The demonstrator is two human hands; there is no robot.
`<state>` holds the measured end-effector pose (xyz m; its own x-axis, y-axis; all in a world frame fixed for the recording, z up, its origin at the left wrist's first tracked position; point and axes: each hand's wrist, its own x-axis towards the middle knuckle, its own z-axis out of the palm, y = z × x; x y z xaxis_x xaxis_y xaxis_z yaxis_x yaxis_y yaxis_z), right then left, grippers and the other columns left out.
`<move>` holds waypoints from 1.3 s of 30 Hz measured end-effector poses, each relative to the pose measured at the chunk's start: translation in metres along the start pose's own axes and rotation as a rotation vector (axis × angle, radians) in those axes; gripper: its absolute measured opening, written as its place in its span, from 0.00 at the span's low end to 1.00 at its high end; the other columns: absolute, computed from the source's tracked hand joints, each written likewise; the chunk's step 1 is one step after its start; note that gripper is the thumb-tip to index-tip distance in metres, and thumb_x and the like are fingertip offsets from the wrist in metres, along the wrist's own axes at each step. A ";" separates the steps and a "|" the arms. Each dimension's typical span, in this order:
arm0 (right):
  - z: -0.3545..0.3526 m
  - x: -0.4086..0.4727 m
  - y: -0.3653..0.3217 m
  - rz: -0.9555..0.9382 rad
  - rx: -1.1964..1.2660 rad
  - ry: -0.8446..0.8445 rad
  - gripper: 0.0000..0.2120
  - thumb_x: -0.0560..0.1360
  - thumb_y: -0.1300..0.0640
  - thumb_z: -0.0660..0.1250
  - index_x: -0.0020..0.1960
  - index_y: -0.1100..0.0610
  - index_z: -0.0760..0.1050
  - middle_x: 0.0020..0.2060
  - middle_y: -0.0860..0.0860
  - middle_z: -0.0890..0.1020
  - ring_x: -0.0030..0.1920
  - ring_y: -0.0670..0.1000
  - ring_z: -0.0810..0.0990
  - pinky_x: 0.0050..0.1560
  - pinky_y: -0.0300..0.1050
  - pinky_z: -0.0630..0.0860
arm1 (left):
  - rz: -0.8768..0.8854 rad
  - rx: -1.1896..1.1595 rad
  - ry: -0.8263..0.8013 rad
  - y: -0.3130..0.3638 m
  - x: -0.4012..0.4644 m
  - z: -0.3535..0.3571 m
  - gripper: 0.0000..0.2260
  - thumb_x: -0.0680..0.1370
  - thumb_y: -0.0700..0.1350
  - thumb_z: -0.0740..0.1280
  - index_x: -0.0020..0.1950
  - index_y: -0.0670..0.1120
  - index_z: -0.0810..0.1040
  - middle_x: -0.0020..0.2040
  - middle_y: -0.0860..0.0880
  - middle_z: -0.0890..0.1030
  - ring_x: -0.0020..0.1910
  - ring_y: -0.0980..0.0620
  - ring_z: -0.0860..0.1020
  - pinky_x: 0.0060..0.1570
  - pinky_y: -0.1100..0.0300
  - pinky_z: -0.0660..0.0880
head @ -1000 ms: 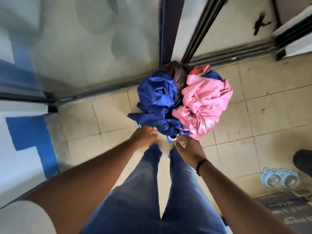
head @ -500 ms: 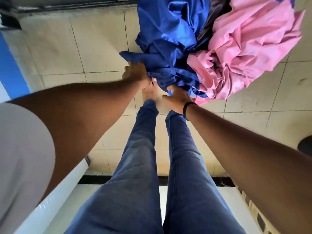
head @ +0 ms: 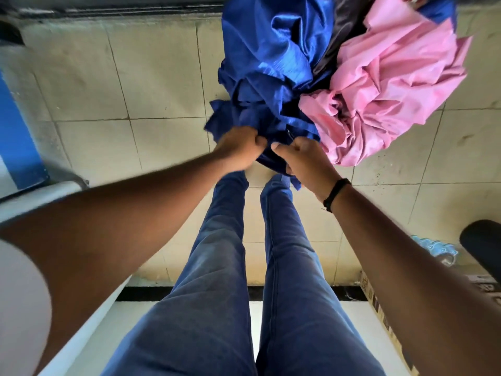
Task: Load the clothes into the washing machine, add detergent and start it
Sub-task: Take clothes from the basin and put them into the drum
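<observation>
A heap of clothes lies on the tiled floor ahead of my feet: a shiny blue garment (head: 271,66) on the left, a pink one (head: 390,85) on the right, a dark brown piece (head: 341,31) between them. My left hand (head: 238,147) grips the near edge of the blue garment with curled fingers. My right hand (head: 303,158) grips the same blue cloth just to the right. A black band circles my right wrist. The washing machine and detergent are not in view.
Beige floor tiles (head: 108,85) surround the heap. A white and blue surface (head: 19,137) stands at the left. A black object (head: 482,245), pale blue bottle caps (head: 436,248) and a cardboard box (head: 385,316) sit at the right. My jeans-clad legs (head: 244,294) fill the bottom centre.
The view has tilted down and drawn closer to the heap. Both hands have closed on the near blue cloth and come nearer together.
</observation>
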<state>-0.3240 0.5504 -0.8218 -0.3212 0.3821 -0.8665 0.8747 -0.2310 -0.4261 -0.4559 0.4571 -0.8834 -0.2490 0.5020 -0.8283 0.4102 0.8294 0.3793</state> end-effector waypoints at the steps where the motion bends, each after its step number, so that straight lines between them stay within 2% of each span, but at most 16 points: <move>1: -0.004 -0.003 0.002 -0.024 -0.131 0.030 0.18 0.71 0.42 0.67 0.36 0.56 0.69 0.33 0.51 0.78 0.34 0.53 0.75 0.39 0.47 0.73 | 0.008 -0.026 -0.048 0.004 -0.018 0.004 0.14 0.74 0.53 0.55 0.32 0.46 0.68 0.33 0.43 0.74 0.41 0.36 0.79 0.35 0.55 0.67; 5: -0.006 -0.015 -0.005 -0.173 -0.490 0.254 0.16 0.75 0.43 0.65 0.49 0.54 0.80 0.52 0.56 0.78 0.52 0.60 0.79 0.54 0.52 0.77 | 0.061 -0.126 -0.137 0.040 -0.090 0.021 0.15 0.70 0.53 0.55 0.28 0.44 0.64 0.27 0.42 0.68 0.35 0.37 0.73 0.32 0.54 0.60; 7: -0.002 -0.013 -0.016 -0.091 -0.463 0.170 0.20 0.74 0.38 0.65 0.47 0.56 0.78 0.49 0.58 0.80 0.53 0.62 0.80 0.50 0.50 0.75 | 0.159 -0.156 -0.164 0.060 -0.128 0.023 0.16 0.69 0.52 0.56 0.28 0.42 0.62 0.26 0.43 0.64 0.29 0.45 0.66 0.31 0.54 0.57; 9: 0.002 -0.002 -0.020 0.060 -0.474 0.034 0.27 0.71 0.37 0.69 0.57 0.59 0.76 0.55 0.61 0.81 0.59 0.63 0.79 0.53 0.50 0.75 | 0.287 -0.200 -0.229 0.075 -0.166 0.022 0.15 0.70 0.50 0.57 0.28 0.42 0.61 0.27 0.42 0.63 0.28 0.48 0.63 0.29 0.52 0.56; 11: 0.004 0.007 -0.023 0.157 -0.558 -0.026 0.36 0.71 0.43 0.71 0.70 0.62 0.66 0.65 0.62 0.76 0.65 0.63 0.76 0.63 0.53 0.74 | 0.371 -0.264 -0.294 0.079 -0.195 0.022 0.15 0.72 0.48 0.57 0.28 0.43 0.60 0.26 0.44 0.62 0.27 0.48 0.62 0.28 0.52 0.58; 13: 0.007 0.013 -0.026 0.148 -0.588 -0.028 0.31 0.73 0.52 0.67 0.72 0.62 0.63 0.66 0.63 0.75 0.65 0.64 0.75 0.64 0.54 0.73 | 0.348 -0.343 -0.339 0.070 -0.206 0.026 0.16 0.74 0.47 0.57 0.28 0.44 0.59 0.25 0.48 0.61 0.26 0.50 0.60 0.28 0.52 0.59; 16: 0.017 0.008 -0.029 0.068 -0.610 -0.010 0.20 0.76 0.57 0.62 0.67 0.60 0.69 0.64 0.64 0.76 0.64 0.65 0.75 0.62 0.55 0.73 | 0.210 -0.401 -0.289 0.046 -0.190 0.038 0.15 0.75 0.51 0.55 0.29 0.47 0.64 0.25 0.50 0.66 0.28 0.50 0.65 0.31 0.50 0.67; 19: 0.028 -0.017 -0.027 -0.025 -0.603 0.006 0.14 0.79 0.55 0.60 0.62 0.61 0.72 0.62 0.65 0.77 0.62 0.65 0.76 0.59 0.54 0.74 | 0.008 -0.664 -0.047 0.019 -0.155 0.032 0.14 0.72 0.57 0.60 0.36 0.48 0.73 0.31 0.50 0.76 0.32 0.49 0.74 0.38 0.48 0.73; 22: 0.017 -0.044 -0.020 -0.061 -0.459 0.078 0.09 0.79 0.57 0.61 0.54 0.62 0.73 0.57 0.65 0.78 0.59 0.65 0.77 0.52 0.51 0.71 | 0.114 -0.543 0.151 0.008 -0.129 0.014 0.18 0.70 0.62 0.67 0.50 0.50 0.76 0.47 0.51 0.81 0.46 0.51 0.81 0.46 0.51 0.77; 24: 0.003 -0.058 -0.016 -0.094 -0.410 0.112 0.03 0.78 0.58 0.61 0.47 0.58 0.71 0.51 0.65 0.79 0.54 0.64 0.77 0.47 0.49 0.69 | 0.078 -0.695 0.246 0.012 -0.119 0.007 0.18 0.72 0.67 0.63 0.53 0.55 0.73 0.50 0.54 0.80 0.51 0.50 0.80 0.51 0.50 0.77; 27: -0.004 -0.089 -0.011 -0.129 -0.468 0.006 0.13 0.78 0.57 0.62 0.37 0.56 0.63 0.38 0.59 0.75 0.43 0.61 0.74 0.40 0.45 0.63 | -0.099 -0.903 0.298 0.028 -0.096 -0.005 0.27 0.70 0.75 0.62 0.49 0.53 0.72 0.46 0.49 0.79 0.44 0.47 0.81 0.45 0.49 0.77; 29: 0.000 -0.108 -0.009 -0.165 -0.581 -0.139 0.18 0.78 0.53 0.63 0.34 0.54 0.59 0.37 0.55 0.71 0.42 0.61 0.73 0.41 0.45 0.63 | -0.191 -0.986 0.147 0.037 -0.079 -0.016 0.21 0.74 0.67 0.67 0.46 0.50 0.76 0.39 0.48 0.77 0.37 0.49 0.78 0.37 0.57 0.76; 31: -0.002 -0.115 -0.009 -0.166 -0.681 -0.268 0.20 0.78 0.49 0.64 0.34 0.52 0.57 0.36 0.52 0.69 0.41 0.59 0.71 0.41 0.45 0.64 | -0.237 -0.915 0.100 0.046 -0.066 -0.022 0.10 0.74 0.56 0.70 0.42 0.50 0.79 0.36 0.46 0.79 0.36 0.46 0.80 0.32 0.58 0.77; 34: -0.022 -0.109 -0.020 -0.166 -0.780 -0.403 0.21 0.76 0.46 0.66 0.32 0.53 0.60 0.29 0.48 0.66 0.33 0.54 0.69 0.35 0.45 0.64 | -0.155 -0.485 0.176 0.051 -0.061 -0.006 0.10 0.68 0.55 0.61 0.32 0.50 0.74 0.43 0.35 0.81 0.46 0.33 0.79 0.46 0.41 0.79; 36: -0.040 -0.098 -0.032 -0.216 -0.702 -0.292 0.21 0.75 0.48 0.65 0.29 0.55 0.62 0.26 0.50 0.69 0.33 0.56 0.72 0.36 0.45 0.66 | -0.016 -0.223 0.164 0.054 -0.077 0.012 0.12 0.74 0.52 0.59 0.37 0.46 0.75 0.46 0.34 0.81 0.47 0.34 0.79 0.47 0.42 0.76; 39: -0.060 -0.070 -0.044 -0.262 -0.450 0.215 0.15 0.72 0.46 0.61 0.32 0.55 0.68 0.31 0.51 0.74 0.40 0.58 0.74 0.40 0.45 0.66 | 0.185 -0.172 0.031 0.049 -0.116 0.040 0.05 0.76 0.37 0.63 0.48 0.35 0.74 0.43 0.31 0.78 0.41 0.30 0.78 0.33 0.46 0.67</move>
<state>-0.3183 0.5873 -0.7272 -0.5084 0.5600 -0.6542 0.8594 0.2824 -0.4262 -0.3717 0.4299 -0.7848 -0.2117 0.6541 -0.7262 0.2970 0.7509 0.5898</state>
